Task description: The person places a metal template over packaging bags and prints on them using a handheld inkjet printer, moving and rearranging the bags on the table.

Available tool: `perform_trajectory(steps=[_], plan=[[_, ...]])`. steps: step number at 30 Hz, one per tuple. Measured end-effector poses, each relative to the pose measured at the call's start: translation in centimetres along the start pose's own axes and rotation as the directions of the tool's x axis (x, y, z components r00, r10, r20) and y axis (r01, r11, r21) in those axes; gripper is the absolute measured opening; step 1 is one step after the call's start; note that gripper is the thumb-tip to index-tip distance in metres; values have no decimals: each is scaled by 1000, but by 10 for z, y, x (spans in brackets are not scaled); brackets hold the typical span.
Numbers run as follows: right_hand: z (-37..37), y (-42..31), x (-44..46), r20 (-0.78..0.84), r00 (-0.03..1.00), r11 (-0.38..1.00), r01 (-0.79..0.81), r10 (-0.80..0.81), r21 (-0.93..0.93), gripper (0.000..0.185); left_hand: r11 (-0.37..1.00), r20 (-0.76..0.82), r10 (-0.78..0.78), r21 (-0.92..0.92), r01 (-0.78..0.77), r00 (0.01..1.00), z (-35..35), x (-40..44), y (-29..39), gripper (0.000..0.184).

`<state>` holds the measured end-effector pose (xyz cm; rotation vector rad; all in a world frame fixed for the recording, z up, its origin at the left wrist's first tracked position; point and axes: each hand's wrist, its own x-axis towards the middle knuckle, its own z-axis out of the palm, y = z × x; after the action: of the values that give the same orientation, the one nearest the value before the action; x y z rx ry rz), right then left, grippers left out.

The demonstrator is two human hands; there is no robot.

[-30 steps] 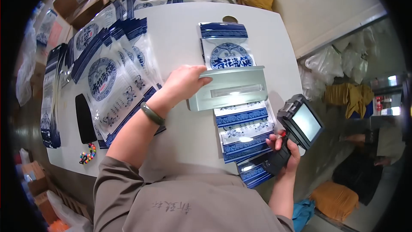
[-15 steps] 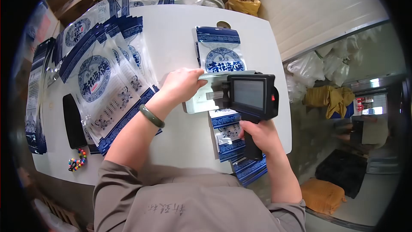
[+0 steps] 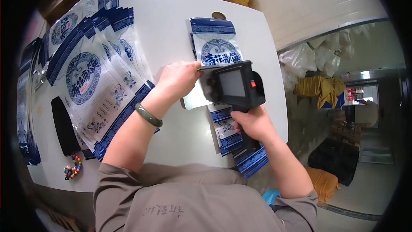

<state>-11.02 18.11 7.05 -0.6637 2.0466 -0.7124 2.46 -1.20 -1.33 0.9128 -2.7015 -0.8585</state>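
Note:
My right hand [image 3: 256, 123] is wrapped round the grip of a black handheld inkjet printer [image 3: 253, 92], whose small screen faces me. The printer is tilted over a pale, shiny flat plate [image 3: 195, 99]. My left hand [image 3: 179, 79], with a green bangle on the wrist, pinches the plate's upper left edge beside the printer head. Beneath and beyond them lies a stack of blue-and-white printed plastic bags [image 3: 216, 51]. More blue-and-white bags [image 3: 238, 139] spread under the printer towards the table's near edge. The printer hides the plate's right part.
Fanned piles of similar bags [image 3: 86, 77] cover the white table's [image 3: 171, 21] left side. Near them lie a black elongated case [image 3: 64, 124] and a string of coloured beads [image 3: 73, 167]. Orange sacks [image 3: 322, 180] and a dark crate [image 3: 334, 161] stand on the floor at right.
The printer has shifted left and tilted, its screen now slanting. My right hand moved with it, while my left hand keeps its hold on the plate. The whole view has shifted slightly.

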Motion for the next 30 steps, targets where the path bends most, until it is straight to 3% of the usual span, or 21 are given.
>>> perform_trajectory(steps=[2,6,8,12,15,18,19,22,24,26,29,30], plan=[[-21,10,9,-13,1000,1000,-2,2,29,11,999,-81,44,-15,-45,996,4,-1,-4,24],[-62,20,9,-103,989,988,-88,101,127,18,1000,-20,15,10,-15,1000,-4,-1,2,24],[-74,42,6,-123,981,909,-89,151,407,23,1000,-37,-3,-20,2,999,-4,0,4,24],[-76,73,-8,-297,954,773,216,-37,596,35,980,5,-58,-192,58,998,-8,-1,-1,23],[-71,97,-16,-317,935,611,346,-160,712,40,984,0,0,-176,0,1000,-26,-17,16,19],[-63,106,-32,-256,952,480,306,-168,823,44,965,194,-17,-254,67,981,-41,-48,49,21],[-58,106,-35,-255,943,447,326,-212,833,46,954,166,13,-299,38,986,-33,-59,56,21],[-52,117,-37,-254,943,522,330,-214,787,45,932,180,52,-362,17,982,-15,-77,74,25],[-51,127,-34,-277,940,514,340,-197,787,44,908,276,91,-418,35,957,-11,-73,68,34],[-48,138,-31,-291,941,479,339,-174,810,44,914,338,-184,-288,287,923,-21,-45,68,46],[-44,153,-27,-277,949,362,314,-151,878,43,907,-110,-398,-196,373,911,-9,8,43,50],[-43,154,-24,-265,953,316,298,-144,901,43,914,-153,-400,-135,382,904,-3,19,37,50]])
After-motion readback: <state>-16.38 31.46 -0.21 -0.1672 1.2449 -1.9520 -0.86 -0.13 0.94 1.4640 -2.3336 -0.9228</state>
